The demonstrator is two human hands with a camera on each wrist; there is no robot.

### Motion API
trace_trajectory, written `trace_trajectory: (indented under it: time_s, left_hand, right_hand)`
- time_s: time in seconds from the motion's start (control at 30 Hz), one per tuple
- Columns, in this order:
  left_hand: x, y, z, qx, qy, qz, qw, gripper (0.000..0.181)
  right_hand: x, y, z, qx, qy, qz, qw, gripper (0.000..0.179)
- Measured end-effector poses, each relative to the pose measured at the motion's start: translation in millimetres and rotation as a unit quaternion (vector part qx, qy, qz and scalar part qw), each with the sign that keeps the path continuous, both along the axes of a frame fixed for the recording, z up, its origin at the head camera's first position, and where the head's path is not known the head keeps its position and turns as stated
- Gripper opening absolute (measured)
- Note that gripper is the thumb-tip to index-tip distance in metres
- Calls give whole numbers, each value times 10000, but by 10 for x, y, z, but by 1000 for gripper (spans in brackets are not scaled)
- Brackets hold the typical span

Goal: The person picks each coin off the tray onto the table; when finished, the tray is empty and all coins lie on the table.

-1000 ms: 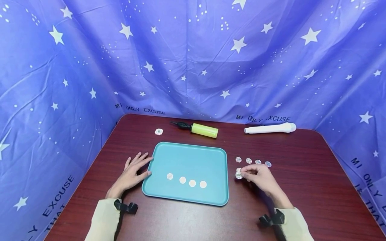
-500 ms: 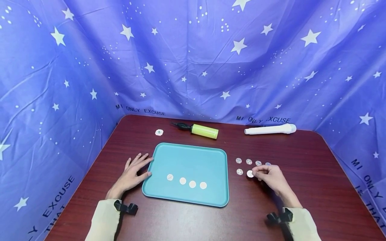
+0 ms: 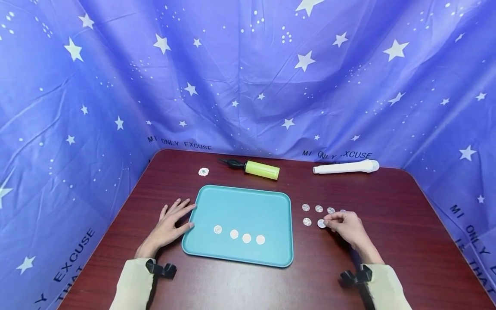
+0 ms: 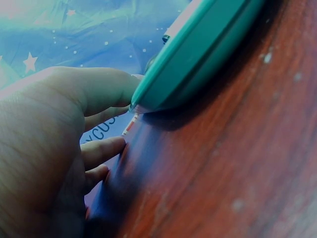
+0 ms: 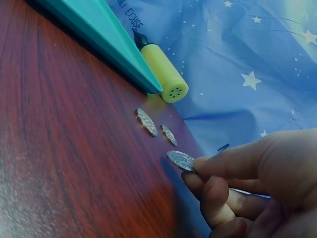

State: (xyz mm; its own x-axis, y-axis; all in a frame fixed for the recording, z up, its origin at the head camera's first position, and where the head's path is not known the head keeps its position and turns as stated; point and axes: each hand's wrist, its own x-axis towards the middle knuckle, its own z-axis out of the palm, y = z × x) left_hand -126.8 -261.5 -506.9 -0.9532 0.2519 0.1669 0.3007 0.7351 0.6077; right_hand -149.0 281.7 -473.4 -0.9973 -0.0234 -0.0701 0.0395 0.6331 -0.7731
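Observation:
Between thumb and fingers, my right hand [image 3: 350, 230] pinches a silver coin [image 5: 180, 160], held right over the table to the right of the tray. To its left lies another coin [image 3: 307, 221]. A row of several coins [image 3: 319, 209] runs behind these, its rightmost one partly covered by my right hand. My left hand [image 3: 167, 228] lies spread at the left side of a turquoise tray [image 3: 244, 204], thumb and index fingertips at the rim. Inside the tray, several round coins [image 3: 234, 234] form a slanting line.
At the back of the dark red table [image 3: 217, 284] lie a yellow hand pump [image 3: 261, 170] with a black nozzle and a long white wand-like object [image 3: 345, 167]. A small scalloped white piece [image 3: 203, 172] sits behind the tray. Starry blue cloth [image 3: 240, 86] surrounds the table.
My right hand has moved right with its coin, from over the left front coin to the spot beside it, and the coin's face now looks darker. My left hand has stayed put.

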Motion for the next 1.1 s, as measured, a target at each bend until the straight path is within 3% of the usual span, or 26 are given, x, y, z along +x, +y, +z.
trace_trajectory:
  time_s: [0.4,1.1]
  left_hand:
    - [-19,1,7,-25,19,14,10000,59]
    - [4,4,10,7,75,0,10000,58]
  right_hand:
    - [-19,-72,13,1234,577,-112,9906,6]
    - [-6,-81,-13,1250,511,-172,9907,5]
